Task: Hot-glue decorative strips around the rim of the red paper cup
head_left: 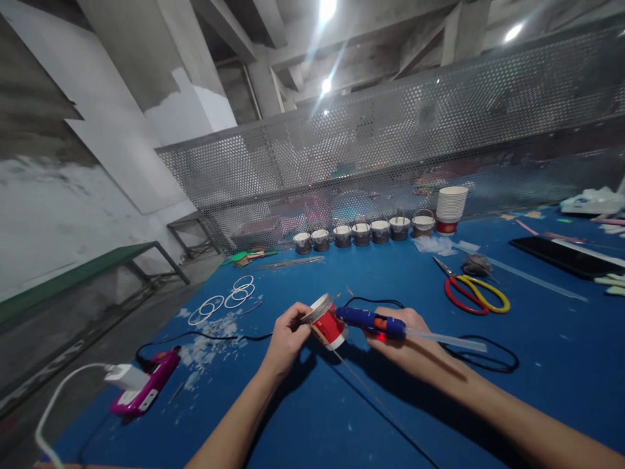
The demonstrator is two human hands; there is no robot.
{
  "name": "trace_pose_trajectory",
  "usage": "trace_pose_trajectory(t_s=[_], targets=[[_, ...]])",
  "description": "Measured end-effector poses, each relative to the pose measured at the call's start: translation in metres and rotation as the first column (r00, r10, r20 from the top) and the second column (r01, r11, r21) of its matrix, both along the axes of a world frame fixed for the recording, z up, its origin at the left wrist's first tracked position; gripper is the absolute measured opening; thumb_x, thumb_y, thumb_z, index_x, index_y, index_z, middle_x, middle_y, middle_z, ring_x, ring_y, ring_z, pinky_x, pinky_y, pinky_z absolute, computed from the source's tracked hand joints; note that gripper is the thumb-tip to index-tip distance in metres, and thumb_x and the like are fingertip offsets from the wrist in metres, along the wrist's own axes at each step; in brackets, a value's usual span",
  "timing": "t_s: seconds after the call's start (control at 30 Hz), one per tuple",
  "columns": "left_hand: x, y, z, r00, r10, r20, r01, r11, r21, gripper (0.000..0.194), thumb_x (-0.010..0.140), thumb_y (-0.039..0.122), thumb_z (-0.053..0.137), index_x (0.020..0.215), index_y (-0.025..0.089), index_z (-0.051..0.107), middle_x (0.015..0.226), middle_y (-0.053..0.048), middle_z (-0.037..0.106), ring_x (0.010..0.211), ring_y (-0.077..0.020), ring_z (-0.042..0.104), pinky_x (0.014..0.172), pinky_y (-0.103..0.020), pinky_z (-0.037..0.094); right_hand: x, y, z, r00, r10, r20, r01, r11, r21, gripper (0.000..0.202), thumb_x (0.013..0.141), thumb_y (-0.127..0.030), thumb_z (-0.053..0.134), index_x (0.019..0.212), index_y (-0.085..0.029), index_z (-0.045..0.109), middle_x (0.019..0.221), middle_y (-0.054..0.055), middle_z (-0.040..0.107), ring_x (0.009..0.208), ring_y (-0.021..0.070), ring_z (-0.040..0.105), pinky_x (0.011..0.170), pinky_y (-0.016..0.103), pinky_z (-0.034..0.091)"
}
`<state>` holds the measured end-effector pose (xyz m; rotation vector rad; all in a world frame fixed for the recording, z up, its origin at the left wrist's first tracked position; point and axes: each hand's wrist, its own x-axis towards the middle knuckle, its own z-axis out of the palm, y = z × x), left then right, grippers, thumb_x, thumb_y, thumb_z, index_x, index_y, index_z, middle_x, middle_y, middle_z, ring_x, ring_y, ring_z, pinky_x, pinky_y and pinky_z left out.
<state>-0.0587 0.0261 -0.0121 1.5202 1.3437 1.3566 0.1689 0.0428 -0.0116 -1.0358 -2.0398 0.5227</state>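
At the centre of the frame, the person's left hand (286, 335) grips a tilted red paper cup (328, 327) near its grey-wrapped rim. The right hand (398, 348) is closed around a blue glue gun (364, 319) (its fingers largely hidden); whether the nozzle touches the cup is unclear. A thin cord (366, 388) runs to the bottom edge, cut off there.

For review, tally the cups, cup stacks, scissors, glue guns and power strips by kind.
Cups in back row: 7
Red cup, left hand: 1
Glue gun, right hand: 1
Scissors: 1
Cup stack: 1
Power strip: 1
Total, stack as one: 12
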Motion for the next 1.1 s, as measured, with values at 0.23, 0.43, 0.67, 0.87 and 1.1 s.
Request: trace_pose_trajectory(t_s=[0.23,0.43,0.67,0.87,1.1], targets=[[0.003,-0.001,0.003,0.999,0.001,-0.041,-0.001,1.0,-0.003,0.005,0.064,0.022,0.059,0.066,0.017,0.059,0.064,0.002,0.056,0.064,-0.0145,0.049,0.064,-0.026,0.038,-0.003,-0.008,-0.007,0.997,0.059,0.058,-0.062,0.996,0.06,0.016,0.074,-0.023,0.049,0.06,-0.02,0.057,0.056,0.002,0.061,0.047,0.0108,0.046,0.05,0.023,0.03],[-0.003,0.002,-0.002,1.0,-0.014,0.008,0.014,1.0,-0.007,0.006,0.064,0.022,0.059,0.067,0.017,0.061,0.066,0.001,0.058,0.065,-0.015,0.05,0.064,-0.027,0.04,0.0,-0.001,0.002,0.999,-0.009,-0.043,0.007,1.0,-0.03,0.02,0.073,-0.025,0.051,0.054,-0.02,0.051,0.05,0.0,0.053,0.045,0.0105,0.038,0.045,0.024,0.027],[-0.006,0.004,-0.005,0.99,-0.021,0.141,0.023,1.0,-0.011,0.008,0.06,0.018,0.056,0.066,0.018,0.061,0.064,0.003,0.056,0.063,-0.0124,0.048,0.062,-0.023,0.038,0.004,0.009,0.008,0.966,-0.007,-0.26,-0.084,0.937,-0.338,0.016,0.067,-0.027,0.057,0.054,-0.022,0.048,0.049,-0.004,0.046,0.046,0.0106,0.037,0.043,0.023,0.03],[-0.003,0.004,-0.002,0.978,0.019,0.208,-0.013,0.999,-0.032,0.009,0.057,0.018,0.054,0.063,0.018,0.059,0.055,0.005,0.05,0.057,-0.0114,0.045,0.058,-0.023,0.038,0.028,0.037,0.015,0.957,-0.115,-0.267,-0.033,0.869,-0.493,0.029,0.065,-0.043,0.062,0.049,-0.021,0.054,0.039,-0.005,0.04,0.039,0.0098,0.034,0.04,0.024,0.025],[-0.003,0.006,-0.004,0.987,0.017,0.161,-0.014,1.0,-0.021,0.005,0.061,0.018,0.059,0.067,0.018,0.06,0.065,0.003,0.058,0.065,-0.0127,0.051,0.064,-0.023,0.04,0.06,0.086,0.001,0.892,-0.446,-0.077,0.38,0.831,-0.405,0.021,0.072,-0.033,0.059,0.056,-0.019,0.059,0.037,-0.005,0.04,0.038,0.0121,0.039,0.041,0.025,0.028]])
